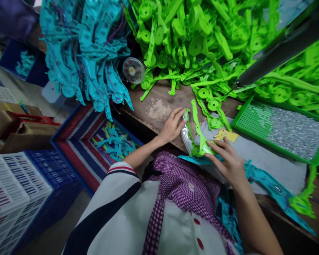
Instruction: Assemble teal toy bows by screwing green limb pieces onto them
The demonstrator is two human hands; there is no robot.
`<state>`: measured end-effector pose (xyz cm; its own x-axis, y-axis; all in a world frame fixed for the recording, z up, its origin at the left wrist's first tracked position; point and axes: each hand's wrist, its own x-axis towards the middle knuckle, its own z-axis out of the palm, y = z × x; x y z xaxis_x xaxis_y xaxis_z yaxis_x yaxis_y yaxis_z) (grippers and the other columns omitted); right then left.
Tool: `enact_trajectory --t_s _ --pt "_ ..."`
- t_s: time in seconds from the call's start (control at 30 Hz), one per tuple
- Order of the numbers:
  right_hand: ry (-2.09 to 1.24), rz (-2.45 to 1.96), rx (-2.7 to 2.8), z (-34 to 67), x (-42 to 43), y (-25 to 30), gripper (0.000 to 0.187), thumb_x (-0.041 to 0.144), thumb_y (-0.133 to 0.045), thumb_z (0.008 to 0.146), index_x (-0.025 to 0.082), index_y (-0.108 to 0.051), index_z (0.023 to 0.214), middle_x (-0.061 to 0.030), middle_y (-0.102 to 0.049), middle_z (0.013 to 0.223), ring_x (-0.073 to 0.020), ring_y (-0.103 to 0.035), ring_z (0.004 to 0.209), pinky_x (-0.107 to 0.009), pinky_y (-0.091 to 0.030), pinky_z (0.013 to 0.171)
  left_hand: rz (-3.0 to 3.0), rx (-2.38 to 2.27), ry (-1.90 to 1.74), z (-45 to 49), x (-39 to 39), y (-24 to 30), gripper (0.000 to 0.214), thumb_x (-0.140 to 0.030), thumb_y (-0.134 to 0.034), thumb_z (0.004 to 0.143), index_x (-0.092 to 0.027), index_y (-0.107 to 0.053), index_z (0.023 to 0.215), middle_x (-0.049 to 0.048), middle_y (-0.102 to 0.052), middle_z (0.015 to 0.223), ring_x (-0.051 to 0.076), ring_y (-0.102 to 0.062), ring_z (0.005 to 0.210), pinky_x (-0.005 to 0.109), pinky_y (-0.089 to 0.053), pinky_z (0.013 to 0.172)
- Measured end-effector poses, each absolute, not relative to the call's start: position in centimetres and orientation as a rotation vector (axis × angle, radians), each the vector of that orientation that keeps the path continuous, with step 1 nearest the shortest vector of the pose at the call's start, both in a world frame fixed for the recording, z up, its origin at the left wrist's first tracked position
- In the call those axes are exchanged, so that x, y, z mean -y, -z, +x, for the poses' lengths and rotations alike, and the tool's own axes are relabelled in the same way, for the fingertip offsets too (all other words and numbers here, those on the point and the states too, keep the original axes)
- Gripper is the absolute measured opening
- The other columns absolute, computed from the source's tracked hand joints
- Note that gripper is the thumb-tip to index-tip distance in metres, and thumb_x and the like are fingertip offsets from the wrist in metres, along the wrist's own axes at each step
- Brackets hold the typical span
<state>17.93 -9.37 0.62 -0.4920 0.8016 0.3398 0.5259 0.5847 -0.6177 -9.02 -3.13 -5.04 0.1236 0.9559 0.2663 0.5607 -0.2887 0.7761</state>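
Observation:
My left hand (171, 127) pinches a curved green plastic part with a shiny silver face (186, 134), held upright near the table's front edge. Just right of it stands a slim green plastic piece (200, 131) with a rounded lower end. The fingers of my right hand (227, 159) close on that rounded end. Beneath both lies a blue plastic shell (196, 160), partly hidden by my right hand. Another blue shell (275, 187) rests on the cloth to the right, beside a loose green part (304, 202).
A big heap of green parts (186, 32) fills the table's back. Blue shells with wires (95, 53) are stacked at left, beside a clear round disc (133, 70). A green tray (240, 124) of small metal pieces stands right. A black-handled tool (271, 53) hangs above. Striped bin (74, 141) below left.

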Motion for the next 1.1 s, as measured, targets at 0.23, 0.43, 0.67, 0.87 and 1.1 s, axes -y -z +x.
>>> enact_trajectory --t_s 0.23,0.43,0.67,0.87,1.1 --pt "-0.632 -1.051 2.313 17.5 10.3 0.2 0.048 0.032 -0.062 0.097 0.03 -0.056 0.145 -0.008 -0.068 0.121 -0.0235 -0.068 0.112 -0.067 -0.03 0.122 1.918 -1.455 -1.038 -9.0 3.1 5.0 0.051 -0.054 -0.03 0.106 -0.03 -0.048 0.146 0.0099 -0.052 0.149 0.023 -0.049 0.142 0.049 -0.039 0.122" --pt "-0.575 -1.095 2.401 17.1 10.3 0.0 0.046 0.037 -0.059 0.099 0.029 -0.057 0.144 -0.0084 -0.069 0.12 -0.0239 -0.069 0.109 -0.07 -0.024 0.123 2.127 -1.445 -0.92 -8.6 2.8 5.6 0.047 -0.047 -0.033 0.107 -0.022 -0.054 0.142 0.0123 -0.057 0.148 0.025 -0.051 0.141 0.05 -0.041 0.12" --pt "-0.386 -1.044 2.519 16.6 10.2 -0.3 0.045 0.037 -0.058 0.099 0.021 -0.057 0.142 -0.0116 -0.069 0.116 -0.0241 -0.071 0.104 -0.069 -0.023 0.123 2.187 -1.54 -0.813 -8.5 3.1 5.2 0.045 -0.039 -0.031 0.108 -0.019 -0.05 0.144 0.0132 -0.054 0.151 0.023 -0.053 0.141 0.05 -0.038 0.123" --pt "-0.337 -1.105 2.508 16.6 10.4 -0.1 0.04 0.035 -0.06 0.099 0.021 -0.061 0.136 -0.0128 -0.07 0.125 -0.0287 -0.069 0.115 -0.071 -0.019 0.123 2.233 -1.553 -0.724 -8.4 2.9 4.9 0.044 -0.036 -0.035 0.107 -0.016 -0.052 0.143 0.015 -0.055 0.15 0.024 -0.052 0.141 0.049 -0.039 0.123" --pt "-0.209 -0.971 2.442 16.0 12.6 1.6 0.056 0.008 -0.058 0.095 0.022 -0.05 0.149 -0.0111 -0.067 0.137 -0.0241 -0.064 0.128 -0.055 -0.027 0.126 2.265 -1.546 -0.69 -8.4 2.9 4.4 0.043 -0.035 -0.035 0.107 -0.015 -0.054 0.141 0.0156 -0.056 0.149 0.024 -0.054 0.14 0.049 -0.038 0.123"
